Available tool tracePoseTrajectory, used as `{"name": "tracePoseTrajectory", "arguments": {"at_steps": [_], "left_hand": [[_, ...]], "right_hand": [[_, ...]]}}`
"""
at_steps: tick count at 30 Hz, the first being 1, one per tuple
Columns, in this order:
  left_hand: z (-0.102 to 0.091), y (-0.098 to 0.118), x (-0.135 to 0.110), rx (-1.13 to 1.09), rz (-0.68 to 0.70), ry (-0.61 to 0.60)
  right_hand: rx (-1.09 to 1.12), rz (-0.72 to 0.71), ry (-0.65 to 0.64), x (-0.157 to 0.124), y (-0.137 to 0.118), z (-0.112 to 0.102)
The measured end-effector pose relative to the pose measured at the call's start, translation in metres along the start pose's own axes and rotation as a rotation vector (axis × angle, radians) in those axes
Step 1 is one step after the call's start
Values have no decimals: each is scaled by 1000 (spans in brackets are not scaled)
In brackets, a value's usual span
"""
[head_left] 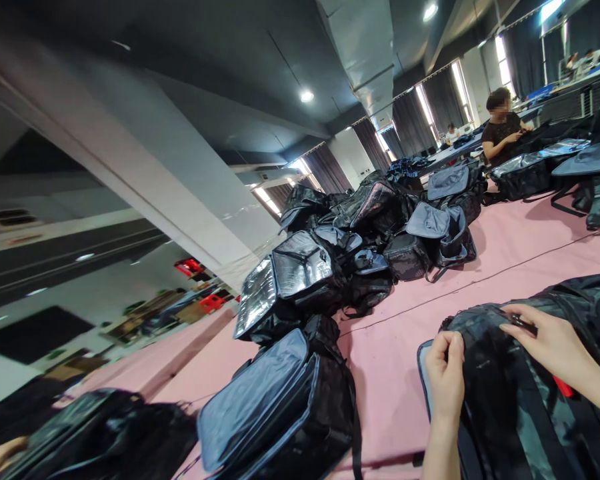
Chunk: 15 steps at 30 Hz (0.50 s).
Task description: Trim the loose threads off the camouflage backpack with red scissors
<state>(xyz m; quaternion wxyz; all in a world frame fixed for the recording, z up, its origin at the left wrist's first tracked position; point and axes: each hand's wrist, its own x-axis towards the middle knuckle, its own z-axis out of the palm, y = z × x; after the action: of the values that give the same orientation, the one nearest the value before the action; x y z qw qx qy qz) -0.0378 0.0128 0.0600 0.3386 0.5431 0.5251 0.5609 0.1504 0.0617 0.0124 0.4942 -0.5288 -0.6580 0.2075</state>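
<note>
A black backpack (520,407) lies flat on the pink table (510,253) at the lower right. My left hand (446,373) pinches the bag's top left edge with closed fingers. My right hand (547,343) grips the bag's upper rim, thumb and fingers closed on the fabric near a small dark zipper part. A bit of red shows under my right wrist.
A heap of black and grey bags (340,260) with shiny lining fills the table's middle. Another open bag (280,413) lies to my left. More bags (555,170) sit at the far right, where a seated person (503,127) works. A thin dark cord (480,277) crosses the table.
</note>
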Motion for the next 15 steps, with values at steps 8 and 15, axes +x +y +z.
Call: {"name": "tracePoseTrajectory", "arguments": {"at_steps": [8, 15], "left_hand": [[6, 6, 1, 537, 258, -230], [29, -2, 13, 648, 288, -123]], "right_hand": [[-13, 44, -66, 20, -2, -2], [-7, 64, -96, 23, -4, -2]]}}
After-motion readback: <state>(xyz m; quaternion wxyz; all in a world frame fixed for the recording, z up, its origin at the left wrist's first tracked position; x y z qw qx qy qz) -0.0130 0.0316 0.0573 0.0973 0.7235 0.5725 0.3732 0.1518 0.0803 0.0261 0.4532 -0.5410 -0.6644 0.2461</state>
